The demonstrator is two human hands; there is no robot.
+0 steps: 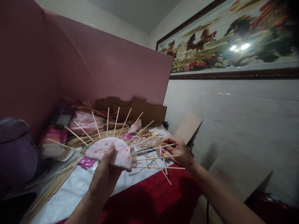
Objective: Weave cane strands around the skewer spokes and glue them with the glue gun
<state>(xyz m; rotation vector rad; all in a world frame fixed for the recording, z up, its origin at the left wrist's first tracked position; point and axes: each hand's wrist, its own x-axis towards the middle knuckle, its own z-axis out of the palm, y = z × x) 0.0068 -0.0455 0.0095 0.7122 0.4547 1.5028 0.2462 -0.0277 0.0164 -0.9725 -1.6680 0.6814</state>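
My left hand (106, 171) grips a half-round pad (106, 152) covered in pale pink cloth with red spots, thumb on top. Rows of twine (133, 155) edge its curved rim. Thin wooden sticks (116, 119) fan outward from that rim. Loose twine (149, 161) loops among the sticks on the right. At their outer ends, my right hand (178, 151) is closed in a pinch, apparently on the twine; the exact hold is partly hidden. A small colourful patterned piece (164, 152) shows just below its fingers.
White sheeting (70, 189) and a red cloth (151, 199) cover the table. Bundled sticks (56, 180) lie at left, near a purple bin (16, 152). Spotted fabric (87, 121), torn cardboard (137, 107) and a pink panel (112, 65) stand behind. A tiled wall (245, 105) borders the right.
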